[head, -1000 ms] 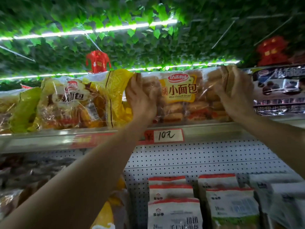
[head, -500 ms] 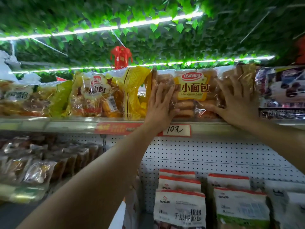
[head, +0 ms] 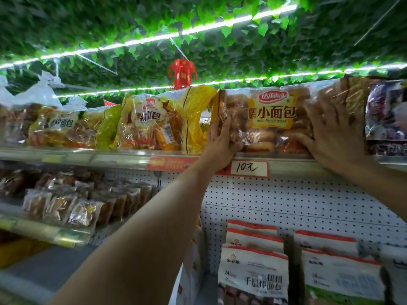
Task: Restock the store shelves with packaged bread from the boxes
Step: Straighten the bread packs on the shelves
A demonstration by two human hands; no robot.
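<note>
Both your hands pressed flat on the bread bag [head: 272,119], which stood on the top shelf [head: 123,156]: left hand [head: 221,142] at its left end, right hand [head: 334,137] spread at its right, above the price tag [head: 248,169].

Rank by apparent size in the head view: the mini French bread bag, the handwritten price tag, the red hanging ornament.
1. Mini French bread bag, clearly largest.
2. Price tag and red ornament look alike; the ornament hangs farther off, so unranked.
</note>
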